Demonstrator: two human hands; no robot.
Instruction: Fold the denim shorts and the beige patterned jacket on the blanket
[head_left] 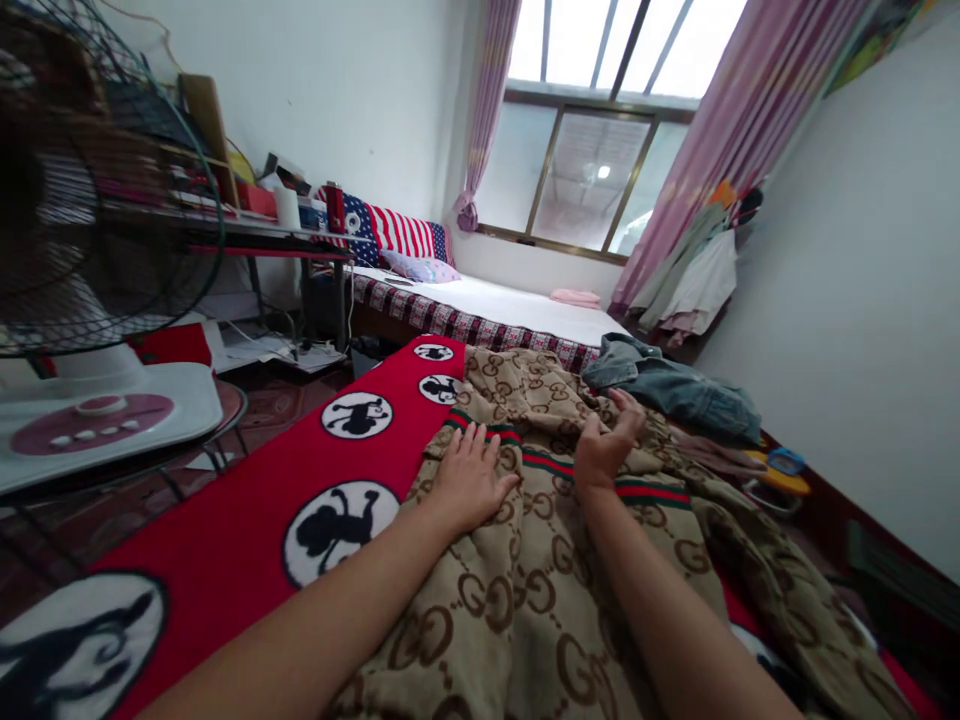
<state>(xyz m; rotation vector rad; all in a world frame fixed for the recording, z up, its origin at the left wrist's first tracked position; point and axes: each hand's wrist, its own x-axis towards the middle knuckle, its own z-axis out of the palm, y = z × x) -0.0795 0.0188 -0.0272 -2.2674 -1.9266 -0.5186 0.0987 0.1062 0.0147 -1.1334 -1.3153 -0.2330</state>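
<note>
From my end, I have the left hand (pixel 469 488) flat on the tan patterned garment (pixel 544 590), fingers spread, and the right hand (pixel 602 457) half-open over it, fingers raised. Under the garment spreads red printed cloth (pixel 240 510); left of the garment stands a fan (pixel 124 375), denim clothing (pixel 679 392) lies at its far right, and beyond it are a bed (pixel 510 302) and a window (pixel 592 175).

Near, we have the garment (pixel 546 585) spread on a blanket (pixel 232 510), more blanket to its left. Denim clothing (pixel 675 395) at its far right. Left of us, near, a fan (pixel 105 370); behind it, the table (pixel 292 246). Farther, a bed (pixel 517 300), pillow (pixel 424 268) on its left part; beyond, the window (pixel 592 180), hanging clothes (pixel 701 285) to its right.
</note>
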